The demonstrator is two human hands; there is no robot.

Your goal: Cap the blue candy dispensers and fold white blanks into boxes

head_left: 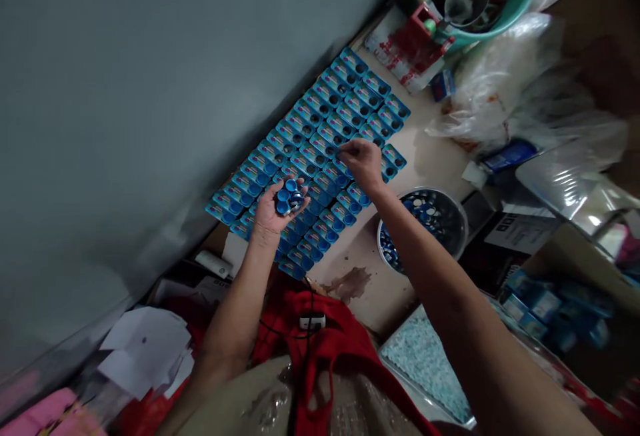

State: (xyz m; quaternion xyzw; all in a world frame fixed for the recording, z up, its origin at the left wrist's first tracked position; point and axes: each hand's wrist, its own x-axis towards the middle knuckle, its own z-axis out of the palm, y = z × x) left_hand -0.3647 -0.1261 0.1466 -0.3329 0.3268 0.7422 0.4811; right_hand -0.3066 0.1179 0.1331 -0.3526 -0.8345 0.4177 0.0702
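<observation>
My left hand [273,213] is turned palm up, its fingers curled around several small round blue caps [284,195]. Beneath and beyond it, rows of blue cards [305,113] cover the tabletop, many with a dark or blue round spot at one end. Over the right part of these rows, my right hand [363,159] has its thumb and fingers pinched together close to a card. A small bluish bit shows at its fingertips, too small to make out fully. Below my right forearm stands a round bowl [463,223] filled with more blue and silver caps.
A grey wall [125,89] borders the table on the left. At the back right are a teal basin [520,13], a red stand [420,36] and clear plastic bags [500,83]. A tray of pale blue bits [425,356] and a carton of blue packets [550,306] sit at lower right.
</observation>
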